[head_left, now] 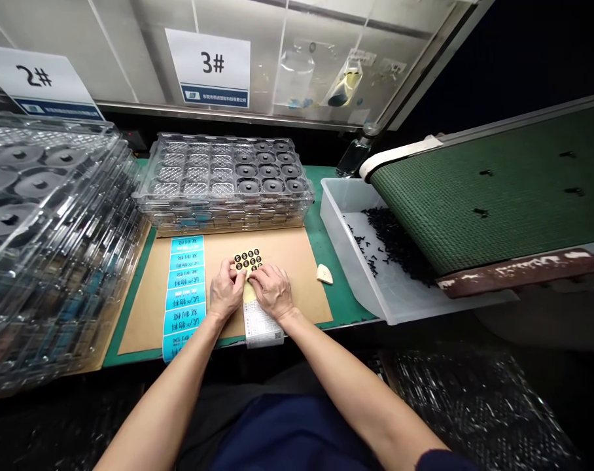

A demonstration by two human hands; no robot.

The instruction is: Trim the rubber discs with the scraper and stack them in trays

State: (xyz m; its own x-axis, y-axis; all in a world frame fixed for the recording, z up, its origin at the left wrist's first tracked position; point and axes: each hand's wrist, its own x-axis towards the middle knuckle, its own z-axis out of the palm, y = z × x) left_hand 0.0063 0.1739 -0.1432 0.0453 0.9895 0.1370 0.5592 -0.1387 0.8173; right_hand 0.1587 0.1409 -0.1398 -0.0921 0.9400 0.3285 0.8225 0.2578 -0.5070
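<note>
On the brown cardboard (144, 281) lies a small yellow sheet of round black stickers (245, 263) with light print. My left hand (226, 289) grips the sheet's left edge, its thumb on the near part. From the other side, my right hand (274, 292) is closed, with thumb and fingertips pinched at the sheet's near right corner and covering some stickers. Whether a loose sticker is between those fingertips I cannot make out. A white printed label strip (263, 330) extends from under the hands to the table's front edge.
Blue printed labels (184, 288) run down the left. Stacked clear trays (223, 190) with round black parts stand behind; another stack (42, 261) is at left. A cream-coloured block (324, 274) lies right, near a plastic bin (363, 288) of black pieces beneath a green conveyor (503, 190).
</note>
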